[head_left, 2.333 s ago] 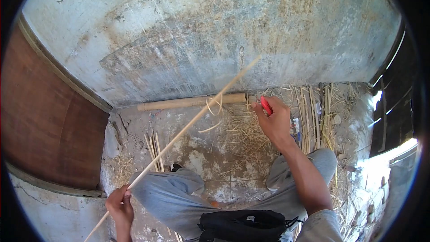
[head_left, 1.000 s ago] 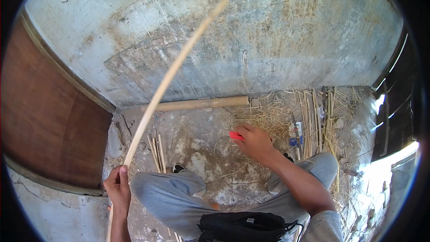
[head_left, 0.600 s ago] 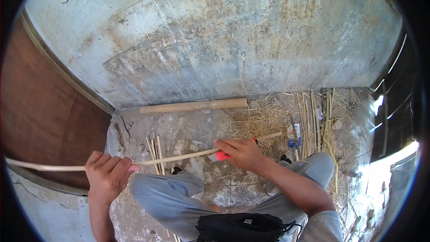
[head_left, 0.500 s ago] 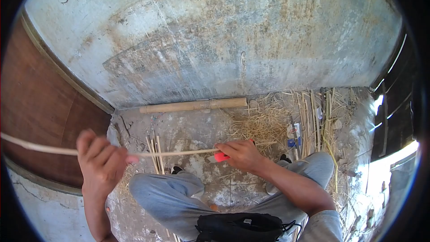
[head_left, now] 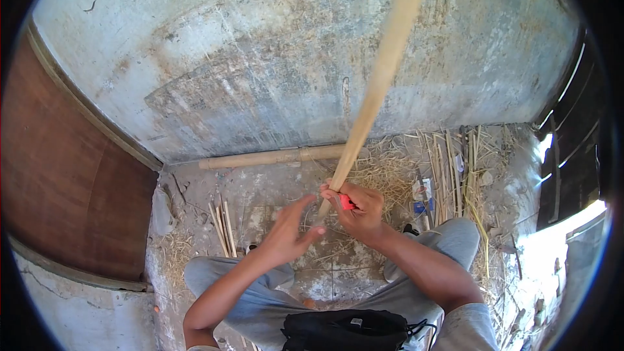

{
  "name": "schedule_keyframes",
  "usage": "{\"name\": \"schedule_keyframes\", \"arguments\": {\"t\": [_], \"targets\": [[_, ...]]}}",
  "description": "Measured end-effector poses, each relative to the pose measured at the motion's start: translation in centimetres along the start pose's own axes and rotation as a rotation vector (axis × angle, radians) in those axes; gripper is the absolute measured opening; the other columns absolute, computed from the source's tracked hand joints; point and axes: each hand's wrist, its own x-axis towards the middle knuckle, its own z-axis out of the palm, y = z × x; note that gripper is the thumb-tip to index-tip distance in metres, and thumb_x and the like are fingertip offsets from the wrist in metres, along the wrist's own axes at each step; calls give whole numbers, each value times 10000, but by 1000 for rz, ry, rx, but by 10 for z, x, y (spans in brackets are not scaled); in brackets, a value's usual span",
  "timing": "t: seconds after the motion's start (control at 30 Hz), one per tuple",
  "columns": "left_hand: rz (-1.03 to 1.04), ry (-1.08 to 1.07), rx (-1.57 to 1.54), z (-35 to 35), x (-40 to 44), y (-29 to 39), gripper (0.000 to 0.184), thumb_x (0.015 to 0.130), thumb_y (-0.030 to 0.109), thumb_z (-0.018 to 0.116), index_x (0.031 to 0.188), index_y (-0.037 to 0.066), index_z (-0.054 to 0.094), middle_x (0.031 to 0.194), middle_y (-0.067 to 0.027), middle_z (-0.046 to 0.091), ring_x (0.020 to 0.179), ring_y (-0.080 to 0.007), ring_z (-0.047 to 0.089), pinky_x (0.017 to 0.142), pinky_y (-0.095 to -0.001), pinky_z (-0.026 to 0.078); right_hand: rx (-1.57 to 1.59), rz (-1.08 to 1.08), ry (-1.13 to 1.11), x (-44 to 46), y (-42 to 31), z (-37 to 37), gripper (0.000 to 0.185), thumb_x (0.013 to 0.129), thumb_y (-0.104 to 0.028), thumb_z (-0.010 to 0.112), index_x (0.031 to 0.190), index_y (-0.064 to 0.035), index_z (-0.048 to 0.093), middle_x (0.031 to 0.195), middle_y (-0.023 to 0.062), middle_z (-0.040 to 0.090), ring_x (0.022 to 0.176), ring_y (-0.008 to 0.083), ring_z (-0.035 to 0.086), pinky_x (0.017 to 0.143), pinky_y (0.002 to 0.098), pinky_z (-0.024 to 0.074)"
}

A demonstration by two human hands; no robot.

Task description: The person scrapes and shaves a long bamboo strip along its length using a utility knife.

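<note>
A long pale bamboo strip (head_left: 376,94) slants up from my right hand (head_left: 361,213) across the wall and out of the top of the view. My right fingers are closed around the strip near its lower end. In the same grip sits a red-handled knife (head_left: 346,202); its blade is hidden from this angle. My left hand (head_left: 284,234) is just left of the strip's lower end, thumb and fingers apart, with nothing held. Whether it touches the strip's tip I cannot tell.
A thick bamboo pole (head_left: 273,157) lies along the wall's foot. Shavings (head_left: 390,179) cover the floor near it. Several bamboo strips lean at right (head_left: 450,175), beside a blue-and-white packet (head_left: 423,196). More strips (head_left: 224,227) lie left. A black bag (head_left: 351,330) rests on the lap.
The bamboo strip has swung from lying crosswise to pointing up and away. My left hand has let go of it and moved right, towards my right hand.
</note>
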Motion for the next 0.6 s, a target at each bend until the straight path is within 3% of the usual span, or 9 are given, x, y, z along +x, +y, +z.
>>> {"name": "schedule_keyframes", "arguments": {"t": [0.07, 0.1, 0.13, 0.2, 0.27, 0.3, 0.37, 0.47, 0.6], "targets": [[-23, -59, -98, 14, 5, -4, 458, 944, 266, 666, 1289, 4, 519, 1208, -236, 596, 1127, -378, 550, 955, -458, 416, -36, 92, -30, 1, -5, -5, 188, 858, -21, 738, 1034, 33, 701, 902, 140, 746, 794, 199, 742, 673, 283, 583], [-122, -30, -188, 17, 9, -8, 356, 969, 238, 635, 1231, 10, 559, 1083, -185, 628, 998, -304, 580, 855, -401, 444, -36, 95, -29, 1, -1, -8, 188, 858, -21, 738, 1034, 33, 701, 902, 140, 746, 794, 199, 742, 673, 283, 583], [-222, 0, -278, 18, 13, -12, 264, 993, 209, 604, 1173, 16, 598, 957, -135, 661, 869, -230, 610, 756, -345, 473, -71, 97, -105, 3, 2, -11, 218, 852, -36, 750, 1051, 37, 701, 923, 129, 748, 731, 158, 712, 631, 263, 557], [-208, 106, -336, 9, 18, -26, 205, 996, 189, 603, 1107, 19, 625, 860, -72, 631, 770, -163, 557, 673, -299, 438, -107, 99, -184, 8, 4, -14, 248, 846, -51, 762, 1068, 40, 701, 943, 118, 750, 667, 116, 683, 588, 243, 530], [-215, 244, -416, -15, 24, -30, 169, 987, 180, 625, 1014, 16, 660, 752, 17, 578, 663, -67, 466, 568, -240, 376, -101, 289, -43, 20, -8, -20, 374, 849, -115, 769, 1182, 24, 670, 977, 114, 743, 559, 50, 485, 505, 201, 402], [-241, 276, -436, -34, 24, -25, 181, 977, 190, 647, 987, 10, 668, 740, 44, 553, 655, -38, 428, 546, -226, 349, -103, 290, -39, 21, -7, -21, 374, 849, -115, 769, 1182, 24, 670, 977, 114, 743, 559, 50, 485, 505, 201, 402], [-263, 325, -370, -68, 22, -17, 192, 964, 191, 667, 930, 3, 681, 683, 58, 539, 617, -25, 414, 522, -217, 317, 225, 402, 262, 22, -3, -20, 460, 898, -217, 746, 1264, 31, 619, 1101, 113, 724, 597, -8, 430, 526, 170, 371], [-368, 251, -305, -108, 7, 6, 207, 959, 185, 674, 906, -14, 701, 672, 58, 548, 605, -24, 424, 517, -217, 321, 343, 398, 281, 30, -12, -27, 498, 947, -248, 693, 1322, 52, 560, 1200, 128, 687, 644, -22, 431, 556, 161, 378], [-503, 172, -285, -112, -33, 11, 211, 957, 184, 677, 924, -20, 718, 682, 50, 568, 601, -25, 438, 513, -219, 328, 398, 528, 345, 31, -10, -23, 479, 965, -250, 670, 1304, 70, 561, 1159, 130, 695, 687, -13, 456, 588, 159, 392]]}}
